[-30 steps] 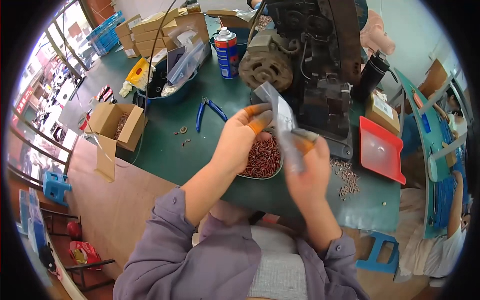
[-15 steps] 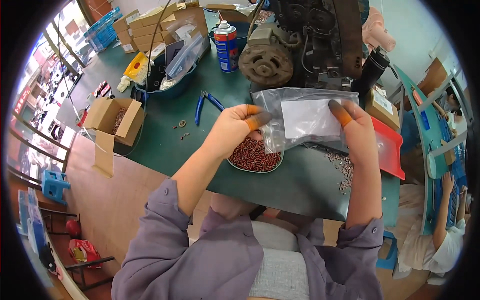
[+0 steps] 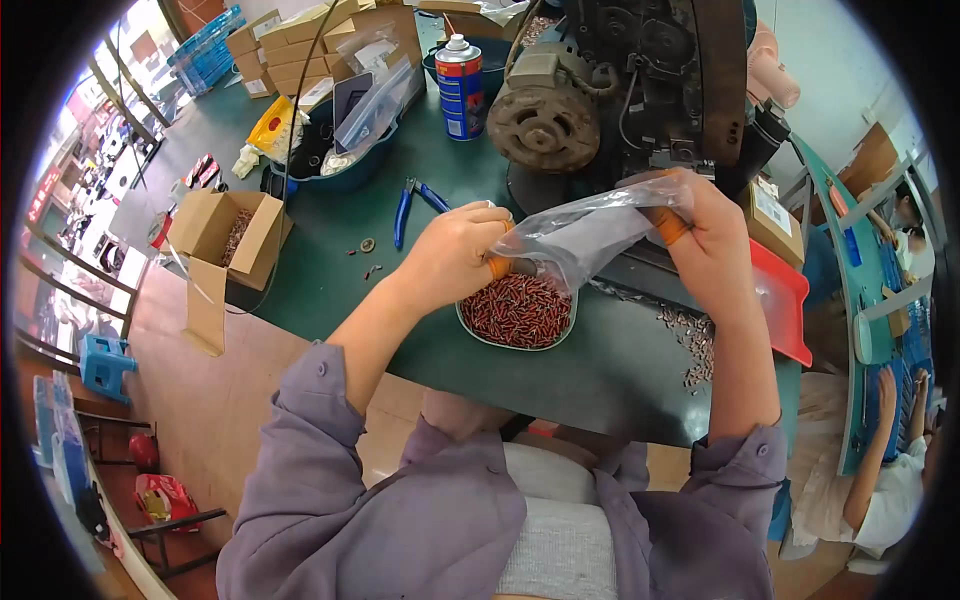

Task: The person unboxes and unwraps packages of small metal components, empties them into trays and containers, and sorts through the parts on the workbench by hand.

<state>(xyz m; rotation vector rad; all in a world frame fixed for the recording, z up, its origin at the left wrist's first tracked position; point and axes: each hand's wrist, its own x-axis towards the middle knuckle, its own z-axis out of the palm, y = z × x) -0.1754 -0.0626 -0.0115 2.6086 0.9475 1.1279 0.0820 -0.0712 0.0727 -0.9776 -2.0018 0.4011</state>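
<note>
At the left of the frame an open brown cardboard box (image 3: 225, 232) sits on the green table (image 3: 330, 290), with blue-handled pliers (image 3: 405, 206) just right of it. Near the middle, your left hand (image 3: 455, 255) is closed, its orange-capped fingertips pinching one end of the clear plastic bag (image 3: 585, 232). Directly below the bag lies the shallow metal dish of small reddish-brown parts (image 3: 517, 312). In the upper middle stand a red and blue spray can (image 3: 460, 73) and a dark motor-driven machine (image 3: 620, 90). At the right, your right hand (image 3: 705, 245) grips the bag's other end, fingers curled shut around it, holding it stretched above the dish. A red plastic tray (image 3: 785, 300) lies just beyond that wrist.
</note>
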